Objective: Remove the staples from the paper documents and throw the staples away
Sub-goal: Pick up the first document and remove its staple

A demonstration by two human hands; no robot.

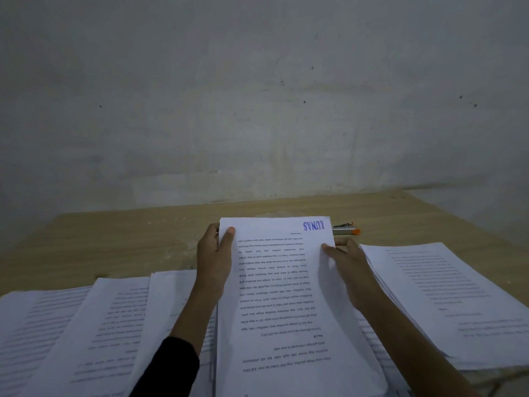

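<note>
White blue-stamped paper document, pinched by left hand and right hand, may tear if its sheets get yanked apart.

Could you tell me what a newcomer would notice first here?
First, the printed document held at centre, the left hand and right hand gripping its side edges. Its blue LUNAS stamp stands out at the far right corner. Paper stacks spread over the wooden table on both sides, and an orange-tipped tool lies just beyond the document.

Blue upside-down "LUNAS" stamp on the held document
</note>
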